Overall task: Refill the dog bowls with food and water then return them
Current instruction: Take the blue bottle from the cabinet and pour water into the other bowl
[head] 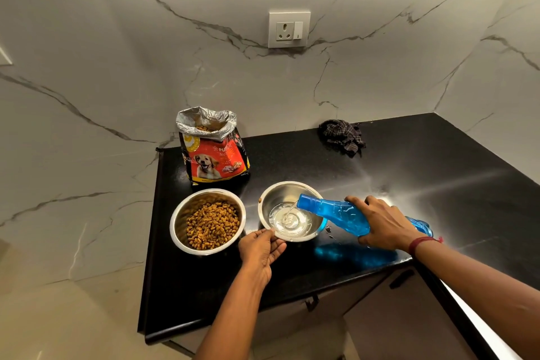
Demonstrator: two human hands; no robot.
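Both forearms are reaching in from the near edge of the black desk point(292, 278). The left hand point(260, 248) is pinching the near rim of the steel water bowl point(292, 212), fingers point(267, 232) closed lightly on the lip and steadying it. The right hand point(385, 225) is wrapping fully around the body of the blue bottle point(333, 212), which is lying almost level, its long axis running from the right hand leftward, with the mouth hanging just over the bowl's right rim. A thin stream is falling into shallow water at the bowl's bottom. Just left of it, nearly touching, the food bowl point(208, 221) is sitting filled with kibble, and behind that the open food bag point(213, 149) is standing upright. Judging from the low water, pouring needs to go on; the bottle's mouth is staying inside the rim only narrowly, so a slip rightward would likely spill.
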